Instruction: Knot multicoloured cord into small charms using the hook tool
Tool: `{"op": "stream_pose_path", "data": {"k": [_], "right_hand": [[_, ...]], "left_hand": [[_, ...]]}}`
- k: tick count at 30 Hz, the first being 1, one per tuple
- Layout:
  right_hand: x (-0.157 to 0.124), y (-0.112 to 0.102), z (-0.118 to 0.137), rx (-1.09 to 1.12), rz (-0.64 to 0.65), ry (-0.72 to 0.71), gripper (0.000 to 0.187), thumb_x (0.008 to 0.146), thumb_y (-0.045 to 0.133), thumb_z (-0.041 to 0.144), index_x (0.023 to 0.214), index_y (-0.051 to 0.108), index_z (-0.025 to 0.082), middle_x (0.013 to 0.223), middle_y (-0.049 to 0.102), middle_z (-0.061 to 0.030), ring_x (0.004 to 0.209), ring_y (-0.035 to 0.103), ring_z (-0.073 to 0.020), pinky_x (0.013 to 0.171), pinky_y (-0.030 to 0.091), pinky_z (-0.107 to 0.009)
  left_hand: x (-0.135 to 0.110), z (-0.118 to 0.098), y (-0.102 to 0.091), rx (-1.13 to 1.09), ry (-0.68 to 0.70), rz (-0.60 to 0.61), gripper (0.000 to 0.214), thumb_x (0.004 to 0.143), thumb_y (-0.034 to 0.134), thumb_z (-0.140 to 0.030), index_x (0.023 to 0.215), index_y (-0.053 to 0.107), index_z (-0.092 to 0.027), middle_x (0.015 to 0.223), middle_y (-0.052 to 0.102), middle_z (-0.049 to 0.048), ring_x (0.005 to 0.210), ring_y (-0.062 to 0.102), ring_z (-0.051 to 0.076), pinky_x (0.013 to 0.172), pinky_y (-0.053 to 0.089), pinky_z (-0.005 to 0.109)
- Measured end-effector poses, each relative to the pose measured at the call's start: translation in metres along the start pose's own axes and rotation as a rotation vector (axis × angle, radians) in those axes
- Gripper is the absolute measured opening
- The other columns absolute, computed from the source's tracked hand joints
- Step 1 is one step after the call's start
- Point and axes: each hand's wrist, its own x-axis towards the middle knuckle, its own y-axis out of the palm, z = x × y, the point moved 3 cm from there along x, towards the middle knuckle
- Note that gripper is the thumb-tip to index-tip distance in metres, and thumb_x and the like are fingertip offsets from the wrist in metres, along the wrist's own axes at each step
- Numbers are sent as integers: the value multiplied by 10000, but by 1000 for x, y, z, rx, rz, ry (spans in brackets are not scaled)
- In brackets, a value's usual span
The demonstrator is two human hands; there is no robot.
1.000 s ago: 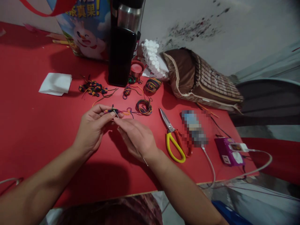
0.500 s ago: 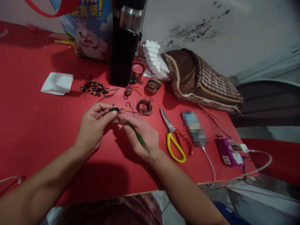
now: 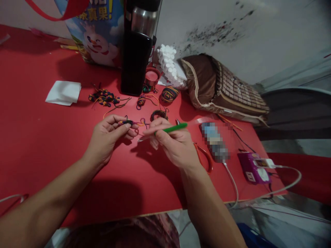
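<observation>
Left hand pinches knotted cord, right hand grips green-handled tool, both well inside front table edge.

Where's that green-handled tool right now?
In the head view, the green-handled tool is held in the right hand, near the middle of the picture, just to the right of the left hand and its colourful cordwork.

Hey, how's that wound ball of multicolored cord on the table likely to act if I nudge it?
The ball of multicolored cord may roll, given its rounded shape. It'll probably squash a little, being layered strands.
</observation>
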Motion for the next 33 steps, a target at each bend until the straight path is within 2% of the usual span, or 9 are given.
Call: {"op": "stream_pose_path", "data": {"k": [2, 7, 9, 13, 16, 19, 22, 27, 33], "right_hand": [[0, 1, 0, -10, 67, 104, 382, 974, 688, 546, 894, 815, 194, 821, 724, -42, 594, 604, -105, 535, 519, -264], [-7, 17, -7, 108, 316, 488, 357, 957, 712, 501, 1014, 743, 150, 515, 594, 83, 345, 386, -40, 363, 272, -179], [-9, 23, -10, 130, 393, 540, 378, 939, 733, 496, 1022, 749, 127, 466, 553, 97, 360, 402, -48, 392, 317, -180], [-10, 27, -16, 163, 385, 564, 438, 922, 744, 533, 1006, 762, 103, 419, 483, 112, 402, 469, -72, 467, 421, -201], [-8, 26, -17, 212, 390, 607, 456, 912, 762, 493, 1157, 736, 110, 422, 526, 113, 355, 431, -66, 409, 364, -186], [-4, 22, -15, 295, 361, 566, 647, 878, 804, 419, 1436, 592, 168, 525, 666, 91, 311, 337, -41, 344, 245, -166], [0, 20, -14, 409, 287, 482, 653, 869, 808, 376, 1456, 568, 221, 621, 700, 83, 341, 318, -22, 356, 238, -151], [5, 21, -25, 515, 153, 407, 257, 914, 686, 364, 1077, 729, 170, 776, 741, -12, 440, 513, -63, 390, 379, -179], [5, 27, -31, 351, 196, 201, 394, 796, 826, 275, 1170, 715, 215, 1099, 804, -70, 712, 700, -137, 622, 616, -275]], "left_hand": [[2, 0, -1, -5, 12, -6, 223, 766, 841, -181, 899, 664, -154, 860, 825, 80, 631, 754, 159, 556, 627, 253], [6, -1, -4, -63, 42, 2, 166, 796, 811, -152, 895, 677, -158, 889, 827, 67, 678, 772, 144, 635, 644, 243], [7, -2, -6, -87, 44, -17, 146, 803, 794, -138, 891, 680, -161, 889, 823, 54, 697, 775, 133, 668, 643, 229], [9, -4, -9, -105, 47, -76, 128, 814, 773, -145, 886, 673, -179, 887, 815, 39, 717, 766, 128, 650, 627, 209], [9, -5, -9, -83, 78, -72, 166, 789, 805, -152, 880, 670, -183, 850, 801, 36, 715, 758, 137, 623, 615, 209], [10, -4, -8, -38, 109, -51, 210, 765, 832, -155, 899, 673, -185, 762, 760, 9, 626, 719, 122, 590, 604, 209], [12, -2, -9, -29, 134, -62, 205, 766, 815, -135, 912, 681, -189, 731, 741, -5, 601, 711, 118, 586, 607, 209], [13, 0, -10, -44, 143, -104, 203, 732, 802, -100, 888, 705, -185, 730, 756, -2, 574, 700, 106, 562, 596, 194], [8, -2, -8, 38, 165, -161, 178, 733, 812, -120, 866, 715, -187, 706, 745, -15, 531, 672, 98, 527, 574, 192]]}}
